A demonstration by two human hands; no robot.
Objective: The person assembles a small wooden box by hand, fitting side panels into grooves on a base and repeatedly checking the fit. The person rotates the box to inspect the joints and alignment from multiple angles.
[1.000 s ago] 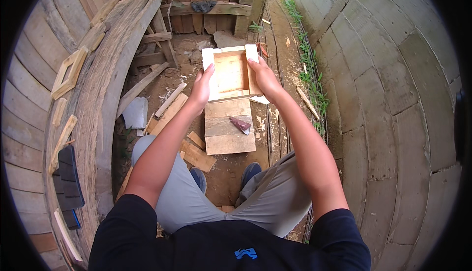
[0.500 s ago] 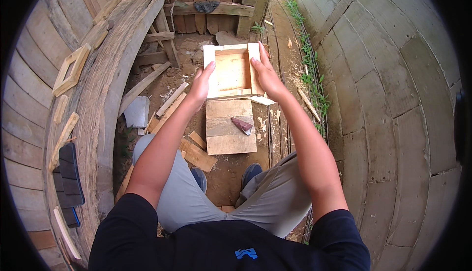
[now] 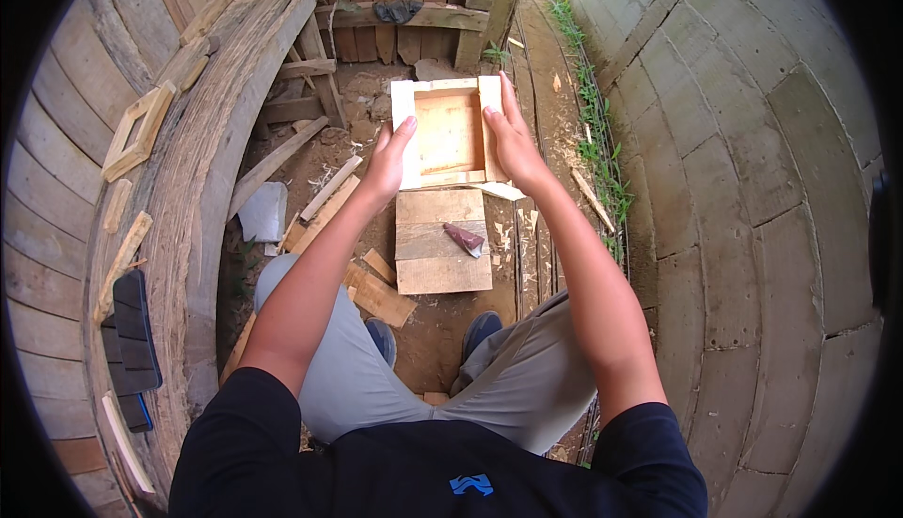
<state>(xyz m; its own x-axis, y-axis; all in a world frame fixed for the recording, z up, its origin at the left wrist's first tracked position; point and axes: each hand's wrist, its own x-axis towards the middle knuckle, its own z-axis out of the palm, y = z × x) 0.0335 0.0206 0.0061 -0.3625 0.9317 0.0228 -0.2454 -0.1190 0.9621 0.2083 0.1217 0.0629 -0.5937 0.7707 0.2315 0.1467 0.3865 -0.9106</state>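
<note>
Between my hands is a shallow wooden box [image 3: 450,137] of pale wood, its open side facing me. My left hand [image 3: 388,163] grips its left wall, thumb along the front edge. On the opposite wall, my right hand [image 3: 515,147] has its thumb on the front and its fingers stretched along the outside. Just below the box stands a low wooden stand [image 3: 444,274] topped with boards. A folded piece of dark red sandpaper [image 3: 463,240] lies on that top, its pale back showing at one corner.
To the left runs a thick timber bench [image 3: 202,189] bearing a small wooden frame [image 3: 138,133], a dark phone [image 3: 136,330] and offcuts. Wood scraps [image 3: 379,294] and shavings lie on the dirt around the stand. A grey block wall [image 3: 715,198] rises at the right.
The box has shifted very slightly to the right and tilted a little in my hands. My grip on it stays the same, and the sandpaper has not moved on the stand.
</note>
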